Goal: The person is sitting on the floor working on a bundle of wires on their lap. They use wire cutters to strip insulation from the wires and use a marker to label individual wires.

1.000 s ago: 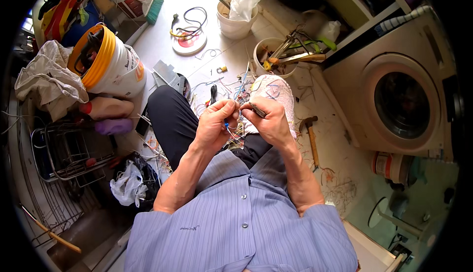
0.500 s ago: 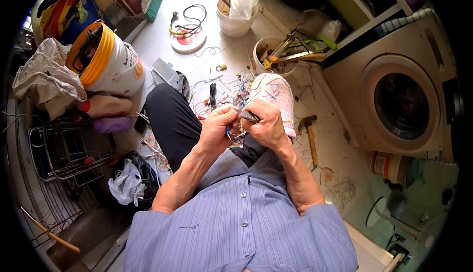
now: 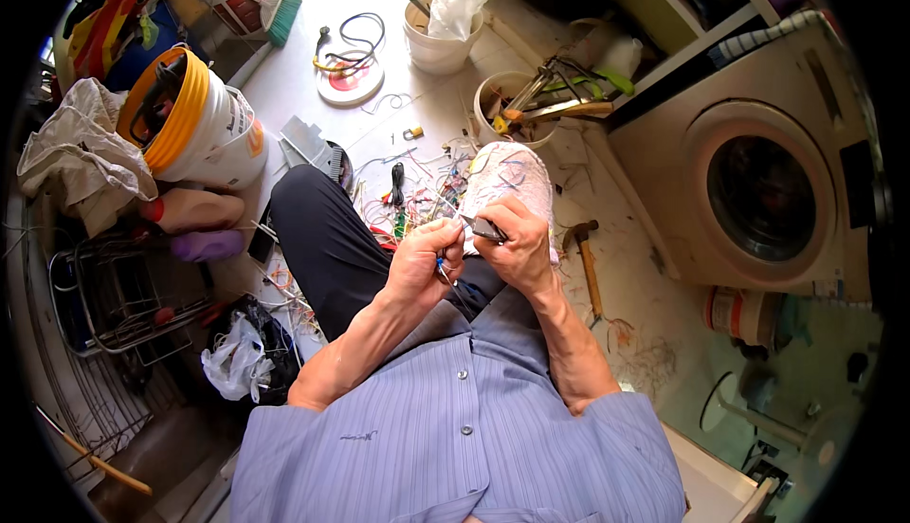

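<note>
My left hand [image 3: 422,259] is closed around a thin electrical wire [image 3: 442,263], with a bluish bit showing below the fingers. Close against it, my right hand [image 3: 521,246] grips a small dark knife [image 3: 487,229], its narrow end pointing at the left fingertips. Both hands meet over my lap, in front of the pink cloth [image 3: 512,180] draped on my right knee. Short bits of wire lie on that cloth. Beyond my hands a tangle of coloured wire scraps [image 3: 431,186] spreads on the floor, with a bundled black cable [image 3: 397,182] among it.
A hammer [image 3: 590,267] lies right of my knee. Farther off stand a tool bucket [image 3: 485,134] and a pale bucket with a plastic bag [image 3: 431,52]. A washing machine [image 3: 678,215] is at right; a white-and-yellow bucket [image 3: 213,158] and wire rack [image 3: 90,338] at left.
The knife and my right hand have shifted slightly down and turned a little. The wire below my left hand shows more. The whole view has moved slightly.
</note>
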Tool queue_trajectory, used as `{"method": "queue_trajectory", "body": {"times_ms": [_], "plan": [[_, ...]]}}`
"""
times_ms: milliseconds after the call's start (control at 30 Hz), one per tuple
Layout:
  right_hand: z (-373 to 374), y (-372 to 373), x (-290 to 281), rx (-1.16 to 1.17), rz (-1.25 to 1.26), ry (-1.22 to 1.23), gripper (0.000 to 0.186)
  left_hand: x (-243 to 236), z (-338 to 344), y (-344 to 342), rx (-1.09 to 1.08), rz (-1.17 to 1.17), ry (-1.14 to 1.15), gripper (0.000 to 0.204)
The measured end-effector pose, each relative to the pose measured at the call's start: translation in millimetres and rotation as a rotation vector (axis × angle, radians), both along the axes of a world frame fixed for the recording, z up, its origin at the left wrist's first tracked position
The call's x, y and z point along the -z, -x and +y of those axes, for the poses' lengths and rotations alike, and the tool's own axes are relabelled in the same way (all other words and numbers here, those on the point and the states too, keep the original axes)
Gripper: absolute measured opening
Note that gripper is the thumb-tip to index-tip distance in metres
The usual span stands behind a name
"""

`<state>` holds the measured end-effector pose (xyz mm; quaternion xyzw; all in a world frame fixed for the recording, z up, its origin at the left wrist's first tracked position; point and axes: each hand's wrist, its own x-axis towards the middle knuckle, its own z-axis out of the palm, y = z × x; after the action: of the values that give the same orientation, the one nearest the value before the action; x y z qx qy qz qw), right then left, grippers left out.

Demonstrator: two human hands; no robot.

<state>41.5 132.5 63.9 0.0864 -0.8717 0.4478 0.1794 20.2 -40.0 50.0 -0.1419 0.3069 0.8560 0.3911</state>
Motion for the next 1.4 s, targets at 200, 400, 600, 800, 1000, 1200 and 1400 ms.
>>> {"method": "queue_trajectory", "body": {"times_ms": [200, 400, 600, 800, 1000, 1200, 1400], "plan": [[6, -3, -5, -0.004, 0.07, -0.012, 0.023, -11, 5, -1, 0.02, -0.029, -0.014, 0.022], [15, -9, 7, -0.124, -0.069, 0.055, 0.021, -6, -2, -2, -0.017, -0.084, -0.11, 0.022], [14, -19, 1, -0.15, -0.169, 0.068, 0.02, -11, -11, -7, 0.024, -0.107, -0.221, 0.027], [37, -29, 7, 0.121, -0.166, 0.066, 0.008, -58, -29, -11, -0.074, 0.07, -0.067, 0.027], [57, -34, -6, 0.148, -0.259, 0.207, 0.007, -49, -32, 2, -0.067, 0.061, -0.197, 0.028], [36, -28, -55, 0.004, -0.04, 0.26, 0.009, -46, -28, 1, -0.052, 0.019, -0.201, 0.028], [8, -8, -54, -0.267, -0.058, 0.057, 0.02, -47, -28, -5, -0.021, 0.101, -0.153, 0.028]]}}
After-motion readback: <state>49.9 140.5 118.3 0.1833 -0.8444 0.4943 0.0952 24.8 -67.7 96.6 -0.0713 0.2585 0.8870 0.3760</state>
